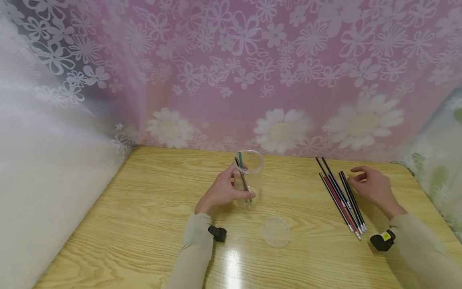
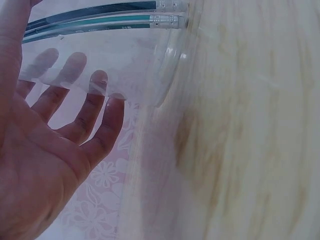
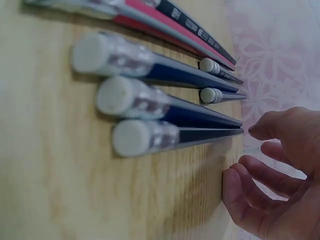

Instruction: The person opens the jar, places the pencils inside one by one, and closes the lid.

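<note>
A clear plastic cup [image 1: 257, 182] stands on the table, with a few pencils [image 1: 240, 159] leaning inside it, one of them green. My left hand [image 1: 224, 188] is curled round its side, thumb in front; in the left wrist view, the fingers [image 2: 102, 117] show against the clear wall. On the right lie several loose pencils [image 1: 335, 192], mostly black or dark blue and one red, with their white eraser ends [image 3: 131, 137] toward me. My right hand [image 1: 373, 186] is just right of this group, fingers loosely bent and nothing in them, thumb tip close to the nearest pencil.
A round clear lid [image 1: 275, 232] lies flat on the wooden table [image 1: 144, 224], in front of the cup. Behind the table hangs a pink flowered curtain [image 1: 216, 80], and pale sheeting [image 1: 54, 160] closes off the left side.
</note>
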Motion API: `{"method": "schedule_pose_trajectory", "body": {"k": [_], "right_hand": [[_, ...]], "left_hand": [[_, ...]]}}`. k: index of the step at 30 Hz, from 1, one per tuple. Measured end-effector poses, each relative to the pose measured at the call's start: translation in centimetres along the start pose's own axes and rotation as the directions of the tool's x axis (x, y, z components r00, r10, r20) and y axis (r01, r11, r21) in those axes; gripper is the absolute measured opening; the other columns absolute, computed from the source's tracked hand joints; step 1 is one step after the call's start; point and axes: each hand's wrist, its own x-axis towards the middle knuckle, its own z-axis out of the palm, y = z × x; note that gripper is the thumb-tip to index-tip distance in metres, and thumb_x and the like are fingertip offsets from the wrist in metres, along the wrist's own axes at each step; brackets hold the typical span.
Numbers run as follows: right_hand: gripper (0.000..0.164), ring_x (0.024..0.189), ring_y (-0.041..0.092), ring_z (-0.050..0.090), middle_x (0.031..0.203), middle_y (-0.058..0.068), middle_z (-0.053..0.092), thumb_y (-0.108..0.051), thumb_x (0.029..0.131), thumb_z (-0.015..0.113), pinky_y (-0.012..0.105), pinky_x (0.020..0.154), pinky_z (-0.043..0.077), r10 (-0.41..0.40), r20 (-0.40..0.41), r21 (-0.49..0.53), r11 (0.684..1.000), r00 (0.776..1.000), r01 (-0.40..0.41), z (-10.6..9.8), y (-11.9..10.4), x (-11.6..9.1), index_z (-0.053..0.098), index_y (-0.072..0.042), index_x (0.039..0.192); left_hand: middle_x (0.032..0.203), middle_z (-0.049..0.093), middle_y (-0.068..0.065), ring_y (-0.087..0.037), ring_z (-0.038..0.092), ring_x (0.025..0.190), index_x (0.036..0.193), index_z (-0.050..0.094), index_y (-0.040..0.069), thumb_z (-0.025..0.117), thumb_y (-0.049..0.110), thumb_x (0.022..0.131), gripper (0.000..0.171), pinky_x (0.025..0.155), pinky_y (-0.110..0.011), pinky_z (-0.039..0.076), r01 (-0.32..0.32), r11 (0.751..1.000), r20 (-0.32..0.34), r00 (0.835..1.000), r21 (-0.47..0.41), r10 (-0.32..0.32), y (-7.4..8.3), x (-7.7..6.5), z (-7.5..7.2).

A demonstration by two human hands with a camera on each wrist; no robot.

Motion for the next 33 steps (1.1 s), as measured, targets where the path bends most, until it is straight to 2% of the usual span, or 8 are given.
{"method": "schedule_pose_trajectory", "body": {"k": [3, 10, 15, 19, 23, 28, 33], "right_hand": [[0.047, 0.066, 0.016, 0.064, 0.101, 0.029, 0.071, -0.027, 0.1, 0.064, 0.035, 0.06, 0.048, 0.014, 0.035, -0.014, 1.0, 0.999, -0.013, -0.1, 0.2, 0.5, 0.058, 0.009, 0.13], [0.048, 0.064, 0.017, 0.062, 0.096, 0.028, 0.07, -0.026, 0.1, 0.066, 0.034, 0.057, 0.049, 0.004, 0.096, -0.033, 0.999, 0.995, -0.001, -0.4, 0.2, 0.9, 0.059, 0.013, 0.127], [0.049, 0.07, 0.026, 0.066, 0.099, 0.031, 0.069, -0.025, 0.098, 0.068, 0.038, 0.06, 0.051, 0.018, 0.149, -0.053, 0.999, 0.989, -0.01, -1.0, 0.0, 0.9, 0.059, 0.015, 0.125], [0.052, 0.079, 0.038, 0.068, 0.104, 0.035, 0.069, -0.026, 0.098, 0.068, 0.047, 0.066, 0.054, 0.029, 0.193, -0.076, 0.997, 0.981, -0.015, -1.5, 0.1, 1.0, 0.059, 0.017, 0.126], [0.054, 0.079, 0.037, 0.069, 0.109, 0.037, 0.068, -0.028, 0.098, 0.066, 0.05, 0.068, 0.055, 0.043, 0.222, -0.086, 0.996, 0.974, -0.024, -1.5, 0.4, 1.2, 0.059, 0.017, 0.127], [0.053, 0.077, 0.034, 0.069, 0.109, 0.037, 0.068, -0.027, 0.097, 0.067, 0.047, 0.067, 0.056, 0.039, 0.216, -0.081, 0.996, 0.976, -0.022, -1.2, 0.7, 1.4, 0.059, 0.017, 0.126], [0.054, 0.075, 0.032, 0.07, 0.107, 0.036, 0.069, -0.027, 0.096, 0.067, 0.043, 0.063, 0.056, 0.05, 0.179, -0.046, 0.998, 0.983, -0.042, -1.1, 0.7, 1.0, 0.059, 0.017, 0.126]], "left_hand": [[0.127, 0.062, -0.008, -0.027, 0.059, 0.113, 0.144, 0.049, 0.026, 0.09, 0.038, 0.077, 0.079, 0.097, -0.048, 0.051, 0.001, 1.0, -0.003, 1.0, 0.012, -0.001, 0.2, -0.1, -0.1], [0.12, 0.063, -0.001, -0.018, 0.059, 0.105, 0.144, 0.05, 0.027, 0.091, 0.039, 0.077, 0.079, 0.092, -0.045, 0.051, 0.022, 1.0, -0.008, 1.0, 0.015, -0.022, 0.2, -0.2, -0.1], [0.123, 0.063, -0.004, -0.019, 0.059, 0.108, 0.142, 0.05, 0.03, 0.091, 0.04, 0.076, 0.078, 0.095, -0.046, 0.051, 0.025, 1.0, -0.006, 1.0, 0.011, -0.025, 0.2, -0.2, -0.1], [0.128, 0.062, -0.009, -0.02, 0.059, 0.107, 0.142, 0.049, 0.031, 0.09, 0.042, 0.078, 0.076, 0.09, -0.044, 0.051, 0.007, 0.999, 0.001, 1.0, 0.034, -0.007, 0.3, 0.0, -0.1], [0.127, 0.063, -0.008, -0.02, 0.059, 0.103, 0.141, 0.05, 0.031, 0.09, 0.042, 0.077, 0.076, 0.084, -0.041, 0.051, 0.009, 0.999, 0.004, 1.0, 0.039, -0.009, 0.4, 0.0, -0.2], [0.126, 0.062, -0.006, -0.019, 0.058, 0.104, 0.14, 0.051, 0.032, 0.09, 0.04, 0.077, 0.075, 0.085, -0.04, 0.05, 0.02, 0.999, 0.004, 1.0, 0.028, -0.02, 0.5, -0.1, -0.3], [0.123, 0.062, -0.004, -0.019, 0.058, 0.105, 0.143, 0.05, 0.028, 0.09, 0.04, 0.077, 0.078, 0.088, -0.042, 0.051, 0.015, 1.0, 0.004, 1.0, 0.027, -0.015, 0.4, -0.1, -0.3]]}}
